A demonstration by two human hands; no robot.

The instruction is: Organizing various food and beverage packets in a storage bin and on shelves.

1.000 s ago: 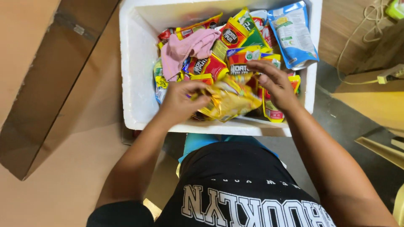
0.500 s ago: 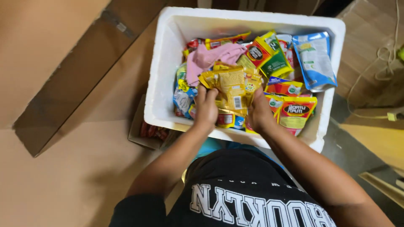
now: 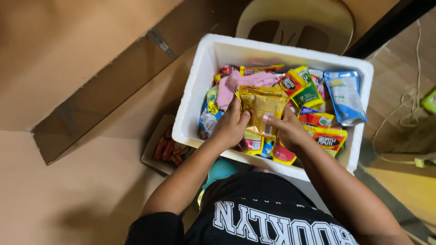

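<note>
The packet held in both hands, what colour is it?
Golden yellow packet, shiny, seen best in the head view.

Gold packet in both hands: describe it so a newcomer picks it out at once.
Start at the white foam box filled with snack packets. Over its middle, the left hand and right hand hold up one gold packet between them. It is the only plain golden foil pack lifted above the pile, beside a pink cloth.

The gold packet [image 3: 262, 108] is showing as glossy, crinkled foil-like plastic, catching light. The white box [image 3: 200, 86] is reading as matt foam with a slightly grainy wall; the pink cloth [image 3: 236, 82] is looking soft and matt. The cardboard sheet [image 3: 91, 113] is appearing dull brown, smooth.
</note>
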